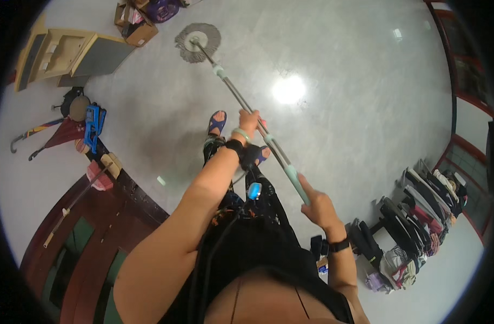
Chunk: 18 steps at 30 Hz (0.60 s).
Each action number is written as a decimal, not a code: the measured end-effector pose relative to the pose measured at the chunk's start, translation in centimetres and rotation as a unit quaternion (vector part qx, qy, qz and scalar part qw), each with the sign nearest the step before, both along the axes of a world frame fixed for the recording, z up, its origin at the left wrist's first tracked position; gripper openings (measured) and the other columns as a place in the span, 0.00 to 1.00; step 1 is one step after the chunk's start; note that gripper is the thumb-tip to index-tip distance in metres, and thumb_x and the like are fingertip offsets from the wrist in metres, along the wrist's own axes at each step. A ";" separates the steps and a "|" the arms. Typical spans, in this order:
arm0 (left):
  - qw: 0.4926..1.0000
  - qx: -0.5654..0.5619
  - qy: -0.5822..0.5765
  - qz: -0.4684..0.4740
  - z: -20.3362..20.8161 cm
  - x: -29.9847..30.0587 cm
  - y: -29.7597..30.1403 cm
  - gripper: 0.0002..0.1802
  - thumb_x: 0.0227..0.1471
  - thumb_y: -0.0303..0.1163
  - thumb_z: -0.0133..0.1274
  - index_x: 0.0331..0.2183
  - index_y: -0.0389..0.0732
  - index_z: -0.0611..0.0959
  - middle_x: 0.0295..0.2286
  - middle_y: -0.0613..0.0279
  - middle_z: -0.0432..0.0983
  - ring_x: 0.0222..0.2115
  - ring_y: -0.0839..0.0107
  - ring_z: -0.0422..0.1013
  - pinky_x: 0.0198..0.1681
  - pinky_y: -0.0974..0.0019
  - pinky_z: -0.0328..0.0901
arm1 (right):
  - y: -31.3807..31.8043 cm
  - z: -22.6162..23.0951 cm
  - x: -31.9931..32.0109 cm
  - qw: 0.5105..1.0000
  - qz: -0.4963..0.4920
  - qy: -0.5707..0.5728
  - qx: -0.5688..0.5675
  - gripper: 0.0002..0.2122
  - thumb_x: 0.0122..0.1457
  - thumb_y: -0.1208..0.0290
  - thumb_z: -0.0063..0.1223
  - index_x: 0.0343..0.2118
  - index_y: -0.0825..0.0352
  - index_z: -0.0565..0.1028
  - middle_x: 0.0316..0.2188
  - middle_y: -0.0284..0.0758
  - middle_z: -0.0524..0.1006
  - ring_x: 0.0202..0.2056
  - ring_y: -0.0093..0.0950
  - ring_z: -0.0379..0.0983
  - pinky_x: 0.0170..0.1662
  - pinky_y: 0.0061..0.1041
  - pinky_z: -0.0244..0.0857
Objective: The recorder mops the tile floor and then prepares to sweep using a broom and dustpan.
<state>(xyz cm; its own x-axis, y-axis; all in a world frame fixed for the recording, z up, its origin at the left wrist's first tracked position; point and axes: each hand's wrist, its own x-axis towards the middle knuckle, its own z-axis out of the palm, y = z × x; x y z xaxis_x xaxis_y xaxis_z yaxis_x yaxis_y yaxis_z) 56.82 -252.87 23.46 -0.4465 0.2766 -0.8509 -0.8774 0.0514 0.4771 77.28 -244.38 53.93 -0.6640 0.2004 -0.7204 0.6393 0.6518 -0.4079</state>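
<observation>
Nearest me, my right hand (321, 209) is closed about the near end of the mop (236, 94), at its pale green grip (297, 183). Farther along, my left hand (249, 123) is wrapped around the steel pole, fingers curled. The pole slants forward and leftward from there. The round grey mop head (212, 41) rests on the floor (355, 81), well beyond both hands, near a cardboard box (141, 35).

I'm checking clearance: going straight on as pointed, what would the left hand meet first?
The left hand grips the mop pole; beyond, the way looks free over glossy floor, depth unclear.
</observation>
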 end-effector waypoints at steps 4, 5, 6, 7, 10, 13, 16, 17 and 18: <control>0.997 -0.001 -0.032 0.068 -1.1 -3.7 -5.9 0.17 0.49 0.27 0.48 0.38 0.31 0.60 0.26 0.50 0.68 0.19 0.62 0.71 0.20 0.60 0.71 | -1.4 -3.2 -3.4 0.993 0.104 0.051 0.013 0.41 0.39 0.81 0.50 0.62 0.52 0.53 0.21 0.47 0.72 0.25 0.46 0.71 0.31 0.41 0.66; 0.996 -0.003 -0.022 0.082 -0.2 -3.7 -6.1 0.17 0.50 0.27 0.48 0.38 0.31 0.60 0.25 0.51 0.68 0.19 0.62 0.71 0.21 0.60 0.71 | -1.4 -3.2 -3.8 0.993 0.108 0.039 0.011 0.41 0.39 0.81 0.50 0.61 0.52 0.54 0.22 0.46 0.73 0.25 0.46 0.71 0.31 0.41 0.66; 0.995 -0.008 -0.006 0.098 0.4 -4.1 -6.5 0.17 0.50 0.27 0.48 0.39 0.31 0.60 0.25 0.51 0.68 0.20 0.63 0.71 0.21 0.60 0.71 | -1.4 -3.3 -4.2 0.990 0.130 0.045 -0.009 0.41 0.39 0.81 0.50 0.61 0.52 0.54 0.22 0.46 0.73 0.25 0.46 0.71 0.31 0.41 0.66; 0.995 -0.022 0.002 0.102 0.5 -4.5 -7.0 0.18 0.50 0.26 0.48 0.39 0.31 0.60 0.25 0.51 0.68 0.20 0.62 0.70 0.22 0.59 0.71 | -1.5 -3.4 -4.6 0.989 0.142 0.043 0.006 0.41 0.39 0.81 0.50 0.61 0.52 0.54 0.22 0.46 0.73 0.25 0.45 0.71 0.31 0.41 0.66; 0.988 -0.057 -0.007 0.142 1.7 -1.1 -5.4 0.17 0.49 0.26 0.49 0.37 0.31 0.61 0.24 0.52 0.69 0.21 0.63 0.70 0.22 0.60 0.70 | 0.3 -1.6 -2.4 0.984 0.172 0.048 0.024 0.40 0.39 0.82 0.50 0.61 0.53 0.55 0.21 0.45 0.73 0.24 0.45 0.72 0.29 0.41 0.66; 0.988 -0.012 -0.011 0.152 -2.6 -0.7 -7.7 0.09 0.49 0.26 0.49 0.30 0.34 0.66 0.21 0.55 0.68 0.20 0.64 0.69 0.21 0.64 0.66 | 0.2 -1.7 -1.7 0.978 0.186 0.057 0.069 0.40 0.39 0.82 0.49 0.61 0.53 0.54 0.20 0.45 0.73 0.24 0.45 0.72 0.28 0.41 0.66; 0.996 -0.006 -0.028 0.086 -4.1 -0.6 -6.2 0.09 0.49 0.22 0.40 0.19 0.41 0.68 0.17 0.66 0.66 0.18 0.71 0.63 0.20 0.65 0.58 | 0.8 -3.5 -0.1 0.976 0.189 0.089 0.066 0.39 0.41 0.81 0.48 0.61 0.53 0.52 0.21 0.45 0.74 0.24 0.44 0.72 0.28 0.41 0.67; 0.988 -0.029 0.142 -0.052 -7.0 -0.4 -9.8 0.10 0.52 0.29 0.42 0.30 0.32 0.75 0.27 0.54 0.74 0.26 0.64 0.73 0.26 0.62 0.69 | 0.5 -3.5 -0.8 0.970 0.212 0.111 0.050 0.38 0.42 0.80 0.48 0.61 0.54 0.52 0.22 0.46 0.74 0.25 0.44 0.73 0.28 0.41 0.67; 0.998 -0.022 0.055 -0.008 -7.6 -0.8 -10.2 0.10 0.53 0.30 0.41 0.30 0.35 0.75 0.28 0.55 0.74 0.25 0.66 0.72 0.27 0.62 0.69 | 0.6 -3.1 -0.9 0.976 0.195 0.085 0.038 0.37 0.43 0.80 0.48 0.60 0.54 0.54 0.23 0.46 0.75 0.26 0.44 0.74 0.28 0.40 0.67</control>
